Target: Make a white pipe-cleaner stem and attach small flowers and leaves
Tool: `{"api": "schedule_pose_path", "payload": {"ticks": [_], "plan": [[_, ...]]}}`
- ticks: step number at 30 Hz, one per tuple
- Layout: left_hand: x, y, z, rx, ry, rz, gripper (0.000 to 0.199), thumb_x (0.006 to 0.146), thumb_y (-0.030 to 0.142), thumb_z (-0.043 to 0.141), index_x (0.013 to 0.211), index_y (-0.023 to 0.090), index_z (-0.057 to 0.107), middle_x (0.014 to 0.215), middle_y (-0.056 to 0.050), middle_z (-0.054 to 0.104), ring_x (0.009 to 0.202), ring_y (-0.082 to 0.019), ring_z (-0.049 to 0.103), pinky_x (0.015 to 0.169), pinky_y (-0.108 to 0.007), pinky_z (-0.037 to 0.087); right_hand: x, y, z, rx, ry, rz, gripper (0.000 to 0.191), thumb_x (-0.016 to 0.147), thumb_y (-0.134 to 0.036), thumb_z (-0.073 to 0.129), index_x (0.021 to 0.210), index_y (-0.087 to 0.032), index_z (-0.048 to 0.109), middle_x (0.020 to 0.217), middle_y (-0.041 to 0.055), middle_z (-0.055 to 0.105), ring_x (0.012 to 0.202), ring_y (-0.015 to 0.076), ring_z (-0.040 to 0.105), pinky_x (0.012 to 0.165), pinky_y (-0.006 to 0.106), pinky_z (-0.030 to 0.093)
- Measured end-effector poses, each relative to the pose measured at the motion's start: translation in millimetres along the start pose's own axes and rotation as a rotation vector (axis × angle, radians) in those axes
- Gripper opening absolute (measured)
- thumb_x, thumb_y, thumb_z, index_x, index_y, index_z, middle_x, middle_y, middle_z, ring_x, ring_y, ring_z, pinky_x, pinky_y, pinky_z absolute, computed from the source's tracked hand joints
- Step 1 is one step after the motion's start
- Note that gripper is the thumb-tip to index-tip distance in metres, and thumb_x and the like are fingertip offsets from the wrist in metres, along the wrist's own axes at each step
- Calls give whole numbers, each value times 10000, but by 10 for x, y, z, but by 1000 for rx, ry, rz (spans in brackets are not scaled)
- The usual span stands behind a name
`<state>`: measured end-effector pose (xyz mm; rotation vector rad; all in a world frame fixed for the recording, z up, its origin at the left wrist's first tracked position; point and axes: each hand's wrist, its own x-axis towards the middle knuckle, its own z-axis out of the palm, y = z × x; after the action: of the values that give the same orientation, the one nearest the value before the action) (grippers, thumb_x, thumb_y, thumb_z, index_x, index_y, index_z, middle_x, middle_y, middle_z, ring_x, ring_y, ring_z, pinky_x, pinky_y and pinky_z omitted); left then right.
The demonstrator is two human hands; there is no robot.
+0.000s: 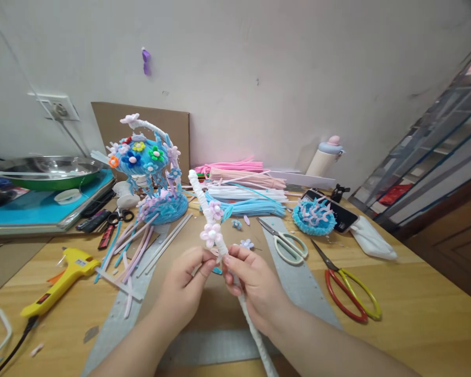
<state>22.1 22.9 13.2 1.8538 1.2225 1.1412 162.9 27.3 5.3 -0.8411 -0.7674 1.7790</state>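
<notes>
A long white wrapped stem (199, 195) slants from the upper middle down to the bottom edge. Two pink and white fluffy flowers sit on it, the larger one (211, 235) just above my fingers. My right hand (251, 277) is closed around the stem below that flower. My left hand (192, 275) pinches at the stem's left side, close to my right fingertips; what it holds is too small to make out. A bit of teal shows beneath the fingers. A small teal leaf (227, 212) is seen beside the upper flower.
A yellow glue gun (63, 280) lies left, near loose pipe cleaners (131, 251). Behind stands a blue flowered jellyfish-like ornament (141, 157). Bundles of pipe cleaners (245, 193) lie at the back. Grey-handled scissors (288, 246), red-yellow scissors (345, 290) and a blue coral-like piece (314, 215) are right.
</notes>
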Motion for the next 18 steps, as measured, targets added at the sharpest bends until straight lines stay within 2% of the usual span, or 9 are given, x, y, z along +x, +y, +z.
{"api": "schedule_pose_path", "payload": {"ticks": [3, 5, 11, 18], "plan": [[-13, 2, 64, -248, 23, -161, 179, 842, 270, 479, 713, 188, 574, 644, 8, 597, 615, -132, 538, 587, -233, 411, 0, -6, -20, 44, -21, 5, 198, 696, -280, 692, 790, -133, 599, 597, -21, 505, 494, 49, 395, 394, 144, 240], [-19, 13, 99, -316, 33, -203, 162, 823, 292, 513, 729, 181, 583, 645, 7, 601, 626, -134, 551, 605, -236, 425, 5, -2, -32, 68, -30, 21, 196, 695, -283, 699, 785, -141, 599, 597, -22, 511, 494, 49, 404, 389, 141, 236], [-5, 31, 161, -372, 47, -296, 158, 740, 319, 595, 683, 178, 552, 594, 20, 626, 620, -146, 593, 646, -253, 451, 32, 47, -45, 112, -35, 100, 205, 678, -305, 718, 743, -146, 607, 562, -25, 513, 465, 50, 400, 371, 146, 215], [-29, 6, 191, -363, 197, -390, 184, 695, 328, 645, 649, 151, 630, 606, 1, 649, 634, -155, 587, 631, -244, 440, -8, 147, 7, 165, -12, 103, 237, 669, -330, 728, 748, -141, 608, 559, -23, 498, 464, 49, 400, 374, 142, 231]]}}
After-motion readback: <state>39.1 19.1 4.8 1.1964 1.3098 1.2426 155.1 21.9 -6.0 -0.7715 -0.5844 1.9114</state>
